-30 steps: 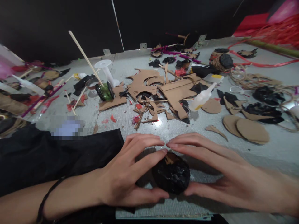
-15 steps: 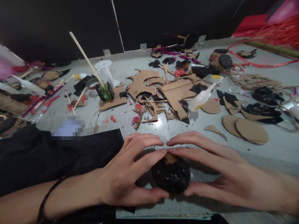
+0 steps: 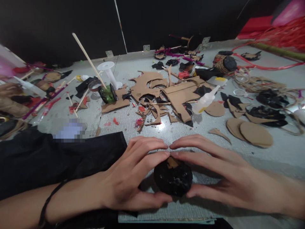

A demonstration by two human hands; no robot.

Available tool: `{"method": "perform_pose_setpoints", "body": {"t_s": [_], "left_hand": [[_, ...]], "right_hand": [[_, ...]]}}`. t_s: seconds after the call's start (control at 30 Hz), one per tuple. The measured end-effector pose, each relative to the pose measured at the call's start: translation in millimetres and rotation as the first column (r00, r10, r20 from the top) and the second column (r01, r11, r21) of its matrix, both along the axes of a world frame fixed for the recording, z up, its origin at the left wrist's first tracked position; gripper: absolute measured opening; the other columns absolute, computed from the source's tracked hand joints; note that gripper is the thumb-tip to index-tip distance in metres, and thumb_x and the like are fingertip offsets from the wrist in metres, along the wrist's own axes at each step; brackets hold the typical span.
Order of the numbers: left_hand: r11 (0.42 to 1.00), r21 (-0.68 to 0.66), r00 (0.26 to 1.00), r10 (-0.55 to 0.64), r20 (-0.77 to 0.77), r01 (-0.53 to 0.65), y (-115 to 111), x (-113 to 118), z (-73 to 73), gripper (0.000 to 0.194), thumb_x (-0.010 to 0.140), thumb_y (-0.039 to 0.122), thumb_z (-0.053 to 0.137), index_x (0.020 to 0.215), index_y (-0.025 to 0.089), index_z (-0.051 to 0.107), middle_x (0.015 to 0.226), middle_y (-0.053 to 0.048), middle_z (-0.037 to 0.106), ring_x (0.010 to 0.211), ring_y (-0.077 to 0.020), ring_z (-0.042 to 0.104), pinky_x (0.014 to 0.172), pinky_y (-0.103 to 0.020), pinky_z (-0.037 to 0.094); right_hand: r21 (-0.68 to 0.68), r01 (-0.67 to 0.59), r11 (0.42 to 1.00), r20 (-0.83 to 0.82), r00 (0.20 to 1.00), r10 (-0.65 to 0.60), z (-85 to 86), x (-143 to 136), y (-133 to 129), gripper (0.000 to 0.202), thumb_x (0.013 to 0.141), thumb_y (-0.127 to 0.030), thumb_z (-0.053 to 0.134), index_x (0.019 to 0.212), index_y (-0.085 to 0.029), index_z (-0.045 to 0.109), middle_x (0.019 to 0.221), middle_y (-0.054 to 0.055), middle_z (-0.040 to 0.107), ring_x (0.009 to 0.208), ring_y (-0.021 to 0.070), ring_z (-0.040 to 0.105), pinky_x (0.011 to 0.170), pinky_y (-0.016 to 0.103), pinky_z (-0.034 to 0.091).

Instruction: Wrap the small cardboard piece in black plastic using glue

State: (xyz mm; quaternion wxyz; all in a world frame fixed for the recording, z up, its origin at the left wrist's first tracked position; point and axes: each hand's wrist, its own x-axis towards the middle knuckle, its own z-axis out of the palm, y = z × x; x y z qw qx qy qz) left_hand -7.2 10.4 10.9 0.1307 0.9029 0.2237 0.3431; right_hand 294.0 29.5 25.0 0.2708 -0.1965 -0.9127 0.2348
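A round cardboard disc (image 3: 176,178) covered in crinkled black material stands at the front of the table, with a brown patch of cardboard showing near its top. My left hand (image 3: 135,173) curves around its left side, thumb low and fingertips at the top edge. From the right, my right hand (image 3: 219,173) grips it the same way, its thumb at the lower right edge. The fingertips of both hands nearly meet above the disc. Black fabric (image 3: 71,159) lies beside and under my left forearm.
Cut cardboard scraps (image 3: 147,84) spread across the middle. A white glue bottle (image 3: 206,100), cardboard circles (image 3: 256,133) and twine (image 3: 264,82) lie to the right. Left of the scraps stand a green spool with a stick (image 3: 108,94) and a white plastic spool (image 3: 109,74). Another person's hand (image 3: 9,89) is at far left.
The black disc has shifted very slightly left and up between my hands, which keep nearly the same pose. At the far left, another person's hand has come into view.
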Motion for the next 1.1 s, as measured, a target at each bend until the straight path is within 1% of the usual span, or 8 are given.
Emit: {"method": "perform_pose_setpoints", "body": {"t_s": [0.13,0.27,0.37,0.47,0.7,0.83,1.0,1.1], "left_hand": [[1.000,0.001,1.000,0.018,-0.007,-0.018,-1.0,1.0,-1.0,0.072,0.105,0.053,0.077,0.154,0.008,0.051,0.138,-0.025,0.072,0.138,-0.0329,0.069,0.113,-0.051,0.060],[1.000,0.012,1.000,0.008,-0.017,-0.008,-1.0,1.5,-1.4,0.064,0.106,0.052,0.075,0.149,0.009,0.055,0.137,-0.024,0.072,0.139,-0.0327,0.069,0.114,-0.050,0.059],[1.000,0.014,1.000,0.007,-0.023,-0.006,-0.6,1.0,-0.8,0.063,0.106,0.052,0.074,0.148,0.009,0.055,0.138,-0.024,0.071,0.139,-0.0330,0.068,0.115,-0.050,0.058],[1.000,0.020,0.999,0.018,-0.037,-0.017,-1.0,0.3,-0.3,0.062,0.107,0.055,0.073,0.147,0.011,0.056,0.138,-0.023,0.072,0.137,-0.0330,0.070,0.113,-0.049,0.058],[0.999,0.036,0.999,0.025,-0.037,-0.024,-1.4,-0.3,-1.4,0.068,0.104,0.060,0.075,0.146,0.010,0.058,0.139,-0.023,0.070,0.137,-0.0327,0.069,0.114,-0.049,0.058],[0.999,0.031,0.999,0.022,-0.030,-0.021,-1.5,0.8,-1.9,0.069,0.103,0.058,0.077,0.147,0.008,0.057,0.139,-0.024,0.070,0.138,-0.0332,0.068,0.114,-0.050,0.058],[1.000,0.025,0.999,0.017,-0.037,-0.016,-2.4,0.8,-3.7,0.067,0.103,0.054,0.078,0.145,0.006,0.058,0.138,-0.025,0.068,0.137,-0.0339,0.067,0.113,-0.051,0.057],[1.000,0.000,0.998,0.010,-0.054,-0.010,-2.6,0.2,-4.8,0.066,0.102,0.052,0.079,0.146,0.007,0.057,0.138,-0.026,0.068,0.134,-0.0355,0.068,0.112,-0.054,0.058]], "right_hand": [[0.012,-0.007,1.000,0.013,1.000,0.006,-0.4,0.4,-0.5,0.049,0.109,-0.039,0.073,0.150,-0.016,0.060,0.146,0.017,0.070,0.138,0.0227,0.069,0.115,0.031,0.060],[-0.011,0.000,1.000,0.000,1.000,0.000,-1.7,1.6,-0.9,0.051,0.107,-0.035,0.077,0.152,-0.018,0.060,0.148,0.017,0.070,0.139,0.0242,0.069,0.114,0.033,0.061],[-0.021,0.002,1.000,0.000,1.000,-0.002,-1.5,1.9,-0.9,0.053,0.107,-0.035,0.077,0.154,-0.019,0.059,0.148,0.017,0.070,0.139,0.0245,0.069,0.114,0.033,0.062],[0.001,0.001,1.000,0.011,1.000,-0.001,-0.8,1.4,-0.6,0.051,0.110,-0.039,0.073,0.154,-0.018,0.057,0.148,0.017,0.069,0.141,0.0226,0.068,0.116,0.032,0.060],[0.031,-0.018,0.999,0.033,0.999,0.017,-2.9,1.1,-0.4,0.054,0.111,-0.047,0.069,0.153,-0.016,0.055,0.149,0.017,0.066,0.144,0.0214,0.063,0.120,0.031,0.056],[0.035,-0.017,0.999,0.035,0.999,0.015,-4.6,1.0,0.4,0.054,0.112,-0.048,0.067,0.154,-0.016,0.055,0.148,0.017,0.065,0.143,0.0202,0.062,0.119,0.029,0.056],[0.049,-0.004,0.999,0.048,0.999,0.002,-7.2,1.6,0.9,0.054,0.112,-0.048,0.066,0.154,-0.016,0.056,0.149,0.017,0.064,0.143,0.0216,0.061,0.120,0.032,0.056],[0.053,-0.009,0.999,0.054,0.999,0.007,-9.2,1.5,2.2,0.055,0.111,-0.049,0.068,0.153,-0.016,0.056,0.148,0.017,0.065,0.142,0.0224,0.063,0.118,0.032,0.058]]}}
